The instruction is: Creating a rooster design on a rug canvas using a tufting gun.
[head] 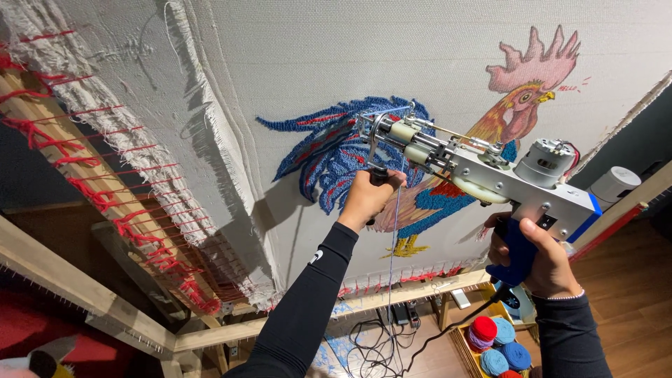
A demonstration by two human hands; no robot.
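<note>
Right hand (535, 255), left hand (367, 196) aim tufting gun (476, 171) up-left (needle at cloth (392, 49)).

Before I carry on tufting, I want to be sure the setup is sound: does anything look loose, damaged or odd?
The backing cloth hangs slack at the left, with folds and frayed edge threads beside the wooden frame. Around the rooster design it looks flat. The tufting gun shows no visible damage.

Looks like a home rug-tufting workshop. Big backing cloth (350, 56) stretched on a wooden frame (84, 294) fills the space above and ahead of the hands, with a half-tufted rooster (420, 154) on it. Below the right hand (542, 255) sits a crate of yarn balls (497, 343), cables (371, 343) on wood floor.
</note>
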